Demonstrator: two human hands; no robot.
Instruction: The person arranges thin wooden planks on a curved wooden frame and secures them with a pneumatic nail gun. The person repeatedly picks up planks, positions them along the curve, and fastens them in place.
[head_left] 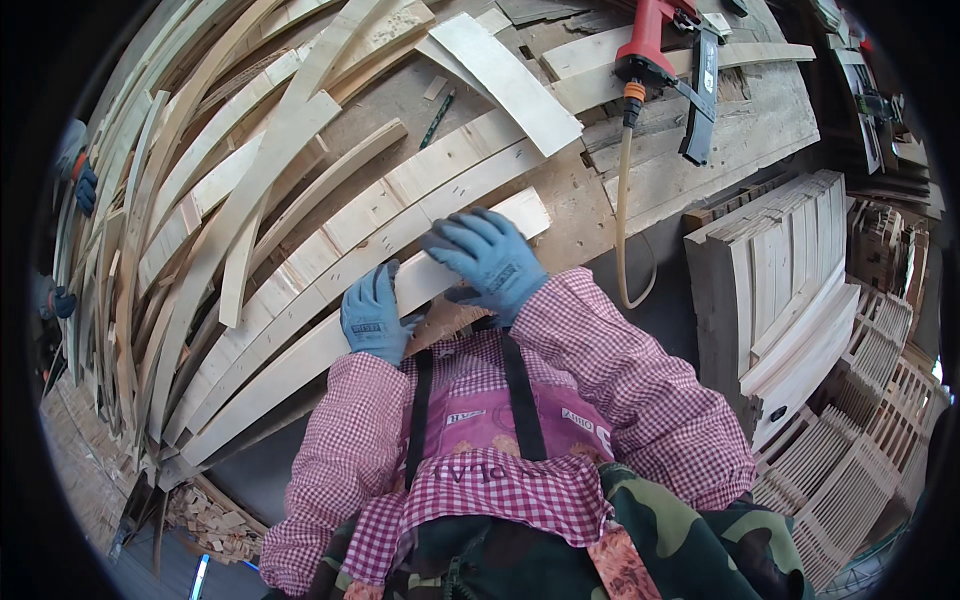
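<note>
A long pale wooden board (290,372) lies along the near edge of the workbench. My left hand (373,312), in a blue-grey glove, is closed on its middle, with the fingers over the far side and the thumb toward me. Farther right, my right hand (490,260), gloved alike, grips the same board near its right end, its fingers bent over the top. Just beyond lies a row of flat planks (345,225) set edge to edge, with small dark marks along them. The undersides of both hands are hidden.
A red nail gun (650,45) with a hose (622,190) rests at the back right. A short plank (505,82) lies crosswise near a dark green pencil-like stick (437,118). Loose strips (240,210) pile up left, by another person's gloved hand (84,186). Stacked boards (780,280) stand right.
</note>
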